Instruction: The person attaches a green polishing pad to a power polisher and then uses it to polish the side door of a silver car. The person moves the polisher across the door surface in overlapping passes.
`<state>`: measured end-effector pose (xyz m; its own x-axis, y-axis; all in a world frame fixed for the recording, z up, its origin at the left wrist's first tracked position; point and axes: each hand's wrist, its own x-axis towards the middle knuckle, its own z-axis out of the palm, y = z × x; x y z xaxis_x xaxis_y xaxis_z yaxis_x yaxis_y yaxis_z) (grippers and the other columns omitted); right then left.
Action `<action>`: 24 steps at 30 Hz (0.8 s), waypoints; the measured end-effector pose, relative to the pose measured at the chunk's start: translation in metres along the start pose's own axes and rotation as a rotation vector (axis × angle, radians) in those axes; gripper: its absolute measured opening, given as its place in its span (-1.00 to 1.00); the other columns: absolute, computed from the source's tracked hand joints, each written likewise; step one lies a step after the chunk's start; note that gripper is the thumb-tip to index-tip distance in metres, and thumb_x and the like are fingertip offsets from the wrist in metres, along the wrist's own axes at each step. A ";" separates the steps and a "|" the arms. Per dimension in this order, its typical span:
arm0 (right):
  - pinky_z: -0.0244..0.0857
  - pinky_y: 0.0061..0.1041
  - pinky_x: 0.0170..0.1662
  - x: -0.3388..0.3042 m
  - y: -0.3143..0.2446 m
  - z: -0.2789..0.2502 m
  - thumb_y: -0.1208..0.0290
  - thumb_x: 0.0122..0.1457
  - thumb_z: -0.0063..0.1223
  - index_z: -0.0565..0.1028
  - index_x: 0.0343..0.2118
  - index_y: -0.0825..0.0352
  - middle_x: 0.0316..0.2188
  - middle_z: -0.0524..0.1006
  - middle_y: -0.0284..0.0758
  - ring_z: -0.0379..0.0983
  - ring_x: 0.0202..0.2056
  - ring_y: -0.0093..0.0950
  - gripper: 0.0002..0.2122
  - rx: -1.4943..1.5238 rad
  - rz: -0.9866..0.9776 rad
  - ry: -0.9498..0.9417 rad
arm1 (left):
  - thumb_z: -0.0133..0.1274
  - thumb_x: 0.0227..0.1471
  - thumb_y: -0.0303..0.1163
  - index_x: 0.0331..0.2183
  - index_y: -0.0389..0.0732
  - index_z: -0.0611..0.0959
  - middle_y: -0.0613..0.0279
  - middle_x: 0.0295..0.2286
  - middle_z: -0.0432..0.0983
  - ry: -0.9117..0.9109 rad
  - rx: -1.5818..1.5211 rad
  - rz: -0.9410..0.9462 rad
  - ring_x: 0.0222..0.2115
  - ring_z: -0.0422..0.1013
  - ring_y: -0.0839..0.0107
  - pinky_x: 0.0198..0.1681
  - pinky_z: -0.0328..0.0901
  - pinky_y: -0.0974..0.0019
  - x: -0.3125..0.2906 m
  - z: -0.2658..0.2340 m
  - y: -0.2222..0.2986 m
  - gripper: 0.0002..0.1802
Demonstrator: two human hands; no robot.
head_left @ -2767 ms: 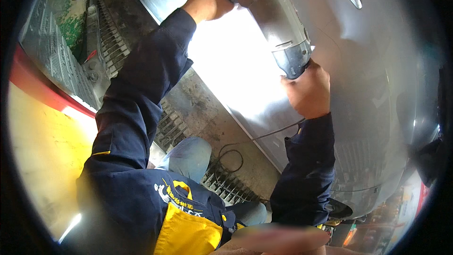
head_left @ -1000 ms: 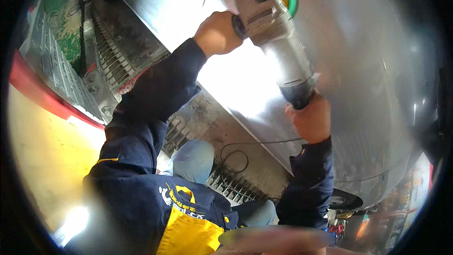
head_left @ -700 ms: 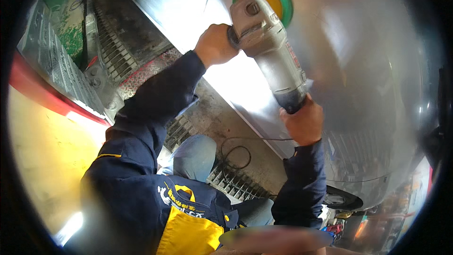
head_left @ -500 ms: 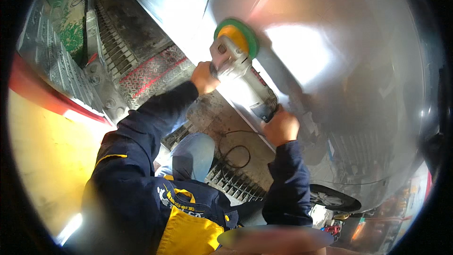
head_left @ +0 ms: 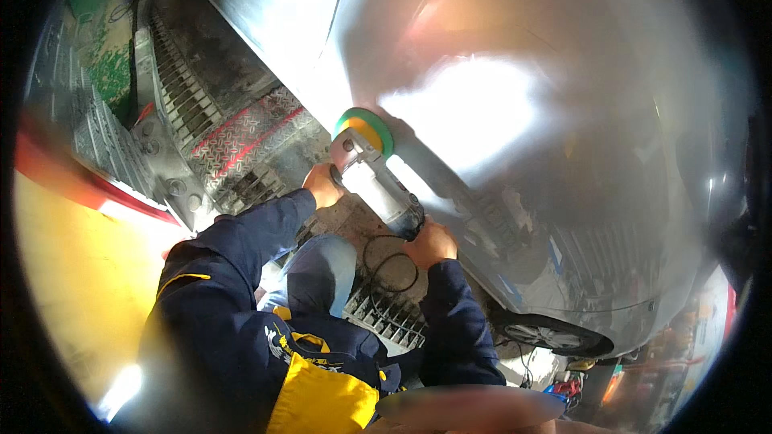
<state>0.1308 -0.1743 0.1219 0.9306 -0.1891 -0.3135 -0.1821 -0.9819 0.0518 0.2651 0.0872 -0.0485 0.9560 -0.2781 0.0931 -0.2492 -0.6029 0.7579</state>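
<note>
A silver-grey car side panel (head_left: 563, 185) fills the right half, with a bright glare across it. Against its lower part rests the round green-and-yellow pad of a polisher (head_left: 378, 189), a tool with a pale body and a dark rear end. My left hand (head_left: 323, 186) is closed around the side handle near the tool's head. At the rear, my right hand (head_left: 433, 244) wraps the dark grip, its fingers partly hidden.
A dark cable (head_left: 412, 265) loops over the floor beside a metal grating (head_left: 386, 321). The car's wheel (head_left: 555, 334) is at lower right. To the left lie a red-edged tread plate (head_left: 249, 133), a metal arm (head_left: 165, 145) and a red-and-yellow curved surface (head_left: 88, 249).
Both hands have brought the polisher down and to the left, toward the panel's lower edge and closer to me. My grip on it is unchanged.
</note>
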 end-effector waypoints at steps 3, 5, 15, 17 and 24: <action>0.56 -0.08 -0.03 -0.017 0.011 -0.023 0.11 0.03 0.39 0.53 0.06 0.37 -0.16 0.70 0.01 0.66 -0.10 0.03 -0.42 0.055 0.020 0.074 | 0.28 -0.07 -0.30 -0.32 -0.28 0.74 -0.17 -0.33 0.69 0.051 -0.066 0.001 -0.21 0.60 -0.18 -0.09 0.48 -0.11 0.012 -0.017 0.038 -0.73; 0.57 -0.11 -0.03 -0.034 0.018 -0.048 0.10 0.05 0.42 0.50 0.08 0.38 -0.14 0.70 0.01 0.67 -0.08 -0.02 -0.40 0.044 0.004 0.165 | 0.28 -0.10 -0.33 -0.36 -0.33 0.73 -0.20 -0.35 0.68 0.115 -0.034 0.134 -0.23 0.60 -0.20 -0.11 0.49 -0.11 0.014 -0.037 0.064 -0.73; 0.57 -0.12 -0.14 -0.100 0.024 -0.138 0.23 -0.09 0.52 0.55 -0.10 0.37 -0.35 0.69 0.00 0.68 -0.24 0.01 -0.48 0.175 -0.043 0.505 | 0.24 -0.03 -0.26 -0.45 -0.28 0.68 -0.15 -0.48 0.64 0.233 0.024 0.451 -0.38 0.58 -0.21 -0.26 0.47 -0.13 0.029 -0.148 0.184 -0.75; 0.57 -0.12 -0.14 -0.108 0.030 -0.146 0.23 -0.10 0.52 0.56 -0.01 0.36 -0.33 0.70 0.01 0.67 -0.22 0.04 -0.42 0.244 -0.068 0.543 | 0.22 0.01 -0.24 -0.44 -0.27 0.68 -0.15 -0.47 0.65 0.209 0.120 0.488 -0.39 0.59 -0.19 -0.26 0.48 -0.13 0.031 -0.169 0.209 -0.74; 0.57 -0.20 -0.12 -0.125 0.050 -0.178 0.39 -0.09 0.48 0.60 0.00 0.38 -0.23 0.70 0.05 0.71 -0.16 -0.04 -0.48 0.435 -0.175 0.714 | 0.20 0.06 -0.19 -0.50 -0.25 0.70 -0.14 -0.50 0.65 0.271 0.094 0.613 -0.39 0.61 -0.15 -0.25 0.53 -0.06 0.052 -0.206 0.281 -0.69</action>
<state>0.0614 -0.2015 0.3322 0.9070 -0.1390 0.3975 0.0128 -0.9344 -0.3559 0.2769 0.0574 0.3030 0.6392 -0.4005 0.6565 -0.7597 -0.4615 0.4581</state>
